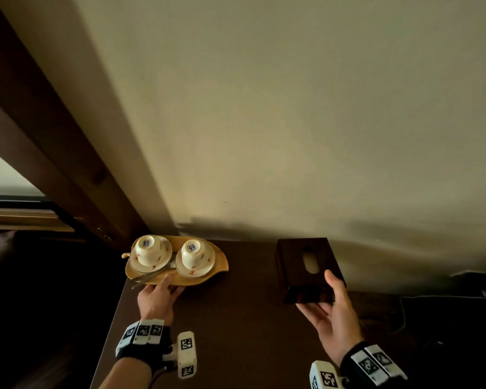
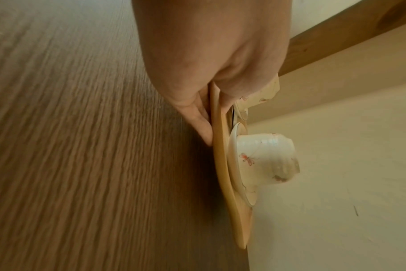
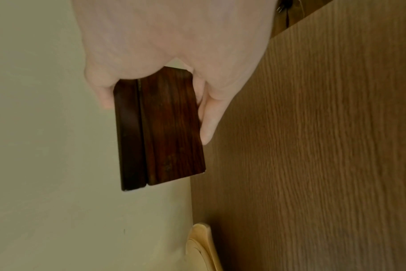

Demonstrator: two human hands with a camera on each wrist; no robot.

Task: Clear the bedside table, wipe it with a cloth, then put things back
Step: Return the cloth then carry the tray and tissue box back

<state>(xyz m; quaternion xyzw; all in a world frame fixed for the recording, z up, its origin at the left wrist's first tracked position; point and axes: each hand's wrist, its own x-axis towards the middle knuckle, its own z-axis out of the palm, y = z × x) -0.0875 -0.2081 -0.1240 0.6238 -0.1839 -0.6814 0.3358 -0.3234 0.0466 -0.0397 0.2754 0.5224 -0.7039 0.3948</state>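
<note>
A leaf-shaped wooden tray (image 1: 220, 267) sits at the back left corner of the dark bedside table (image 1: 236, 318). It carries two upturned floral cups (image 1: 148, 249) (image 1: 194, 254) on saucers and a metal spoon (image 1: 145, 278). My left hand (image 1: 171, 286) grips the tray's near edge, thumb on top and fingers underneath (image 2: 202, 128). A dark wooden tissue box (image 1: 306, 262) stands at the back right. My right hand (image 1: 327, 299) holds its near end, thumb on the lid and fingers (image 3: 209, 121) under the base, between the box (image 3: 169, 128) and the tabletop (image 3: 313, 146).
A cream wall (image 1: 292, 122) runs right behind the table. A dark wooden beam (image 1: 54, 153) slants down at the left, close to the tray. The floor is dark on both sides, with a cable (image 1: 401, 313) at the right. The tabletop's front half is bare.
</note>
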